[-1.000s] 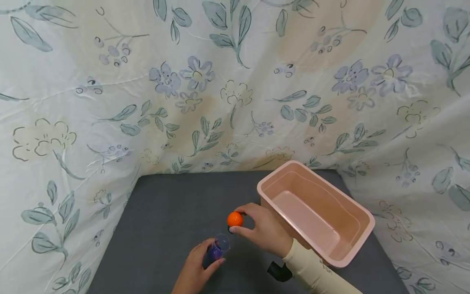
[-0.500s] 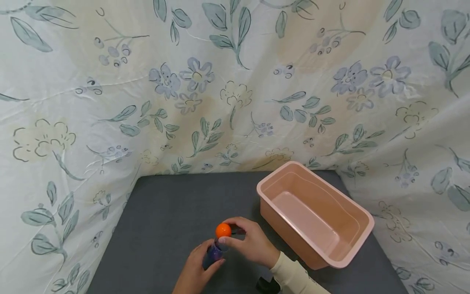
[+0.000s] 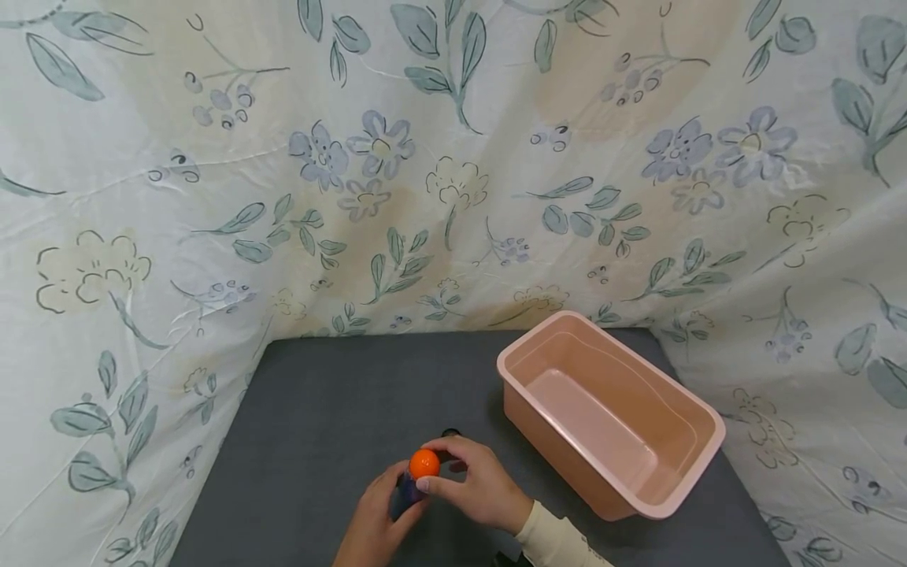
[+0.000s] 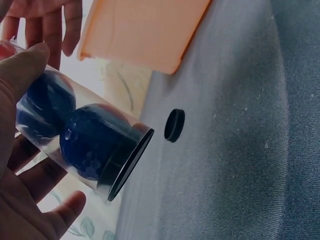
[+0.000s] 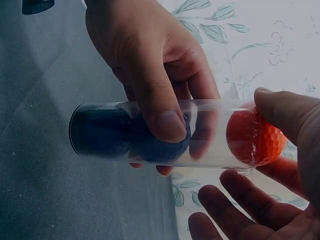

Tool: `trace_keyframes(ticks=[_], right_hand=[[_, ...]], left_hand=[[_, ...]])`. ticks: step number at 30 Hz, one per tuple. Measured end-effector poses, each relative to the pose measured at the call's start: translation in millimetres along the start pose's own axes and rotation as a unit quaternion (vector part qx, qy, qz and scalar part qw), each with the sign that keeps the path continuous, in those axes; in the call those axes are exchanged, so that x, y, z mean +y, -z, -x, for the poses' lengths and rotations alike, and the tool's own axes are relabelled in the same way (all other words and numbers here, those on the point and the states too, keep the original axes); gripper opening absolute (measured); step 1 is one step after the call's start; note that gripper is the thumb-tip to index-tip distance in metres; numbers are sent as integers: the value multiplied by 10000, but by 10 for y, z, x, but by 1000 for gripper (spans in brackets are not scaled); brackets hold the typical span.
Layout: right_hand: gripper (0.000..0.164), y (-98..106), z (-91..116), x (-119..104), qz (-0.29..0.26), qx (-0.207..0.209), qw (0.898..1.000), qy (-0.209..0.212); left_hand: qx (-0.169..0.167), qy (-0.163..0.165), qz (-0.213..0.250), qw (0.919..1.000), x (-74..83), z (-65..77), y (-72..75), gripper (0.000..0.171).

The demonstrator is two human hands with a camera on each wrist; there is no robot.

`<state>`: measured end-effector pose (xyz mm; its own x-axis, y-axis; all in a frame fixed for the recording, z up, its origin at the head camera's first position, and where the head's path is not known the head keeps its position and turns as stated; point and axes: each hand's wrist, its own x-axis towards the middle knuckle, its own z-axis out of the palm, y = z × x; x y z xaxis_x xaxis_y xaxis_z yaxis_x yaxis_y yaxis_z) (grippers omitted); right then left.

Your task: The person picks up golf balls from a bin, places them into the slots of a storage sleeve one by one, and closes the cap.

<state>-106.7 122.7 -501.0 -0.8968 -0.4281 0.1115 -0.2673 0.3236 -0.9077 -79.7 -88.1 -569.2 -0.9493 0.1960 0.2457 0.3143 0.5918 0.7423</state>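
A left hand [image 3: 374,512] wraps its grip around a clear tube [image 5: 207,134] holding two blue balls [image 4: 92,142], while the right hand's [image 3: 483,490] grip pinches an orange ball [image 3: 424,463] partway into its mouth.

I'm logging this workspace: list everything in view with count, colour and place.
Tube: one, clear, in left hand
Golf ball: one, orange, partly inside tube's open end
Golf balls: two, dark blue, inside tube
End cap: one, black, tube's other end
Loose cap: one, black, on table
Plastic tub: one, pink, table's right
Table: one, grey, beneath hands
Floral cloth: count unclear, pale, behind table
Unidentified items: count unclear, black, frame edges
Sleeve: one, cream, behind right hand
Left hand: one, grips tube
Right hand: one, pinches golf ball
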Motion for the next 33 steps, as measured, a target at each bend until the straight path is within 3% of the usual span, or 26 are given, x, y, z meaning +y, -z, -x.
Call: trace_keyframes(ticks=[16,23,33], right_hand=[[41,42,-96,27,-15,226,9997,-85],[48,33,-164,190,461,606,9970,-133],[52,17,-234,443,1097,888,9894,-348]], left_hand=[[180,-183,-171,9995,-22,25,2,51],[332,-251,-208,9989,-44,20,5,53],[168,-13,-336,9993,-74,40,16,55]])
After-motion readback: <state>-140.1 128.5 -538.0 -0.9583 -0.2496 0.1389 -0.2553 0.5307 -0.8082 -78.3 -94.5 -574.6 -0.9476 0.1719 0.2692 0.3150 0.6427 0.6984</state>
